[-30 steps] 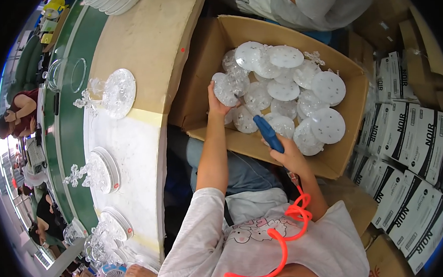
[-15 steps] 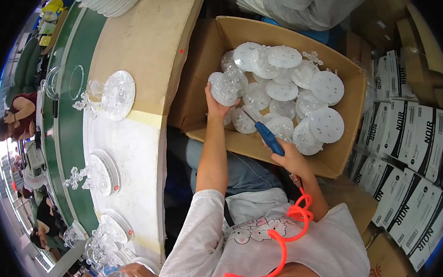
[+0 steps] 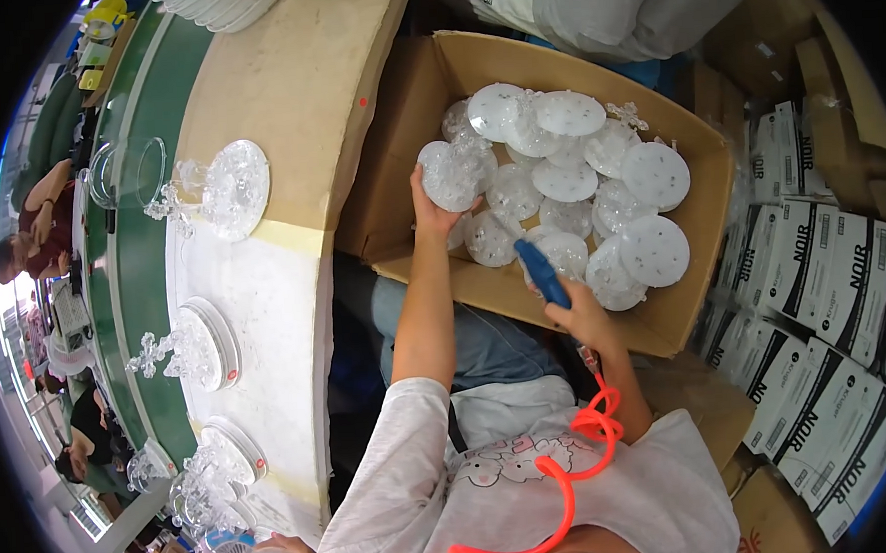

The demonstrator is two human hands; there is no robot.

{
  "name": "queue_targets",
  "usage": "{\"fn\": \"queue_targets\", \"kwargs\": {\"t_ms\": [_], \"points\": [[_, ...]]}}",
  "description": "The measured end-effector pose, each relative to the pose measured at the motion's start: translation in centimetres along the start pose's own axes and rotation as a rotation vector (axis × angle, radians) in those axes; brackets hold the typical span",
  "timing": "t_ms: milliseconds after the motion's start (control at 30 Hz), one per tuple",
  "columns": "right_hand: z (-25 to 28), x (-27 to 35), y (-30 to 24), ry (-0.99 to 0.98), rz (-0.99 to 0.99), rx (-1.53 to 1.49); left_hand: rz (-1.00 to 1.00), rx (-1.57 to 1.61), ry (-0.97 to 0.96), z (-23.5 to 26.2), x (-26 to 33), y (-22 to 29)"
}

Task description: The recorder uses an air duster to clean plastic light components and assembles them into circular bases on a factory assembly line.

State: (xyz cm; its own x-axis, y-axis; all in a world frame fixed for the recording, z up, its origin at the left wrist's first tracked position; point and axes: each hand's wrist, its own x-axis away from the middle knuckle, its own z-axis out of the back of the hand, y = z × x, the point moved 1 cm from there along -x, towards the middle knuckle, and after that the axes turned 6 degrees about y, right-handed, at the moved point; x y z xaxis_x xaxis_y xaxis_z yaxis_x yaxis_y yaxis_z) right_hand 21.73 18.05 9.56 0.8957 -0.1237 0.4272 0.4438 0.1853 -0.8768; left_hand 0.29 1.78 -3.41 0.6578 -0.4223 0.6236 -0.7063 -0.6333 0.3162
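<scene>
My left hand point(image 3: 434, 211) grips a clear plastic piece with a round, disc-shaped base point(image 3: 448, 179) over the left side of an open cardboard box point(image 3: 697, 253). Its fingers are partly hidden behind the disc. In my right hand point(image 3: 584, 319) is a blue air blow gun point(image 3: 543, 273), held over the near side of the box and aimed up and left. An orange coiled hose point(image 3: 599, 424) runs from its handle across my shirt. Several similar clear disc-based pieces point(image 3: 565, 182) lie heaped in the box below both hands.
A worktable point(image 3: 273, 285) on the left carries a clear piece point(image 3: 236, 190) and stacked ones point(image 3: 209, 344). Another person's hand point(image 3: 295, 549) is at its near end. Someone in grey point(image 3: 609, 7) is beyond the box. White cartons point(image 3: 814, 277) stand stacked at right.
The blow gun has tilted a little more upright, and its thin nozzle, plain before, no longer stands out. My left hand and its piece have barely moved. The other person's hand has shifted slightly.
</scene>
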Motion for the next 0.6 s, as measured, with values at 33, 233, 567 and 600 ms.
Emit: {"fn": "queue_targets", "kwargs": {"t_ms": [33, 233, 567, 600], "points": [[0.7, -0.1, -1.8, -0.015, -0.141, 0.055, -0.006, -0.026, 0.018, 0.1, -0.2, 0.1], [-0.3, 0.2, -2.4, -0.083, -0.001, -0.063, 0.04, 0.002, 0.053, -0.7, 0.5, -0.3], [5.7, 7.4, -0.1, 0.18, -0.083, -0.657, -0.128, 0.165, -0.268, -12.4, 13.6, 3.0], [5.9, 7.1, 0.3, 0.262, -0.135, -0.632, -0.203, 0.251, -0.255, -13.8, 13.9, 4.8]]}}
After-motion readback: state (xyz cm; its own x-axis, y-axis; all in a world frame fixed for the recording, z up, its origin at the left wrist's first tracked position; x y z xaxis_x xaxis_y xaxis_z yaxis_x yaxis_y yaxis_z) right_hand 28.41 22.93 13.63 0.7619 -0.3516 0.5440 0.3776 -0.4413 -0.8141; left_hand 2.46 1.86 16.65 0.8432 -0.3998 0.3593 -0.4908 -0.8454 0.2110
